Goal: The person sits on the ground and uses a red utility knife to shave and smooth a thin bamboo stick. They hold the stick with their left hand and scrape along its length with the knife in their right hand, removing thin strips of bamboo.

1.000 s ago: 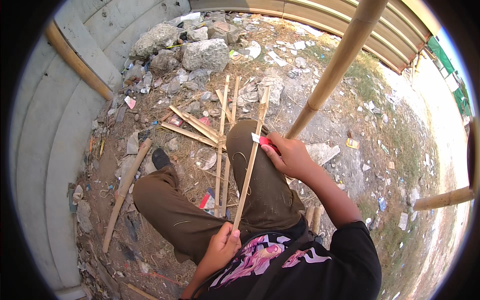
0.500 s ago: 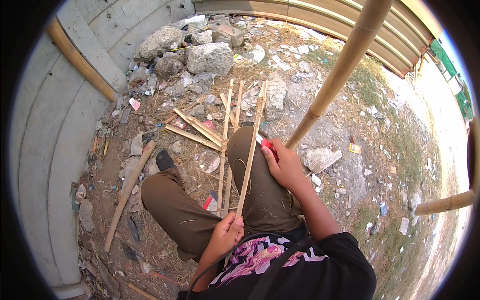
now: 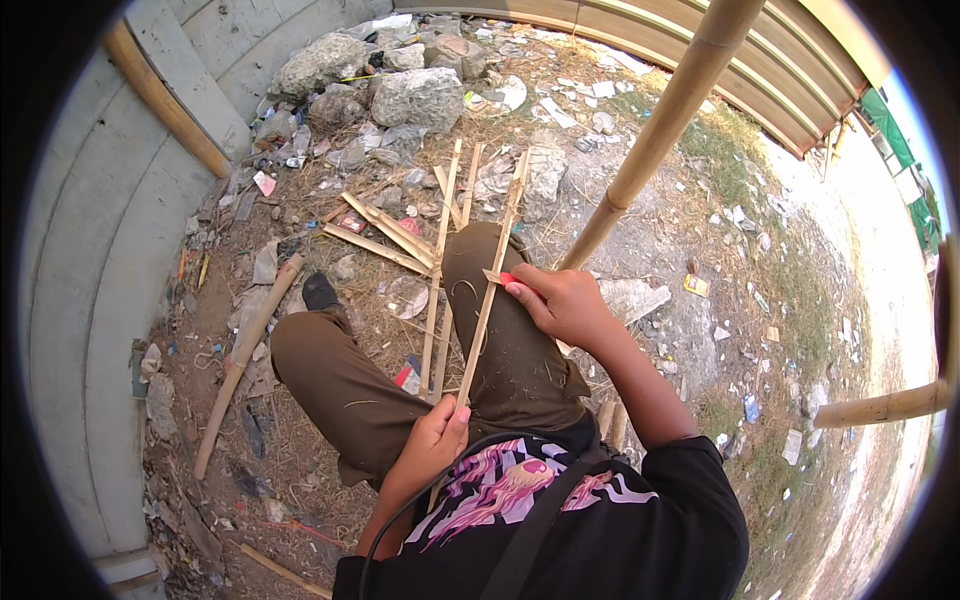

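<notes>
Well, strip [image 3: 481, 335]: long, slim and straw-coloured (a bit rough near its far end), it slants over the right thigh [image 3: 520, 365] before us.
Knife [image 3: 508, 281]: we see a red handle and a short blade lying across the strip.
Shirt print [image 3: 520, 485]: pink and white artwork on black.
Packet [image 3: 696, 285]: yellow and red, its marks too small for us to read.
Left hand [image 3: 440, 437]: fingers clamped around the strip's near end.
Right hand [image 3: 568, 305]: closed on the knife's handle, forearm slanting up from lower right.
</notes>
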Demonstrator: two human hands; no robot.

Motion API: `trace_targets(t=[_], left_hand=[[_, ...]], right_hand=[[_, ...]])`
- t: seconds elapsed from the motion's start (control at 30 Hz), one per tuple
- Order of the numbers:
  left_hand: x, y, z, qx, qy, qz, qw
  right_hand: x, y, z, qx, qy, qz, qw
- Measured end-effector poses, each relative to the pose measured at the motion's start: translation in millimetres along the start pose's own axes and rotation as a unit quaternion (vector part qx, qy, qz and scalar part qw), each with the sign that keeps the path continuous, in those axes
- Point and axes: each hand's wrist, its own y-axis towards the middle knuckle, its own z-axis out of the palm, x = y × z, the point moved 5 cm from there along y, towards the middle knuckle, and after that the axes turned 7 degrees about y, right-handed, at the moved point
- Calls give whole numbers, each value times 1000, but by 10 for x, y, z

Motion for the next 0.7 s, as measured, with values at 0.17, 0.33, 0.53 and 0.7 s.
trace_targets(t=[0.17, 0.33, 0.53, 0.7], left_hand=[[-67, -28, -20, -12, 19, 3, 1000], [-90, 32, -16, -20, 25, 5, 999], [-61, 17, -77, -31, 33, -1, 999], [-113, 4, -159, -55, 88, 11, 995]], right_hand=[[92, -23, 25, -58, -36, -3, 998], [104, -45, 76, -96, -39, 27, 994], [179, 4, 145, -109, -46, 48, 992], [230, 19, 171, -139, -41, 72, 987]])
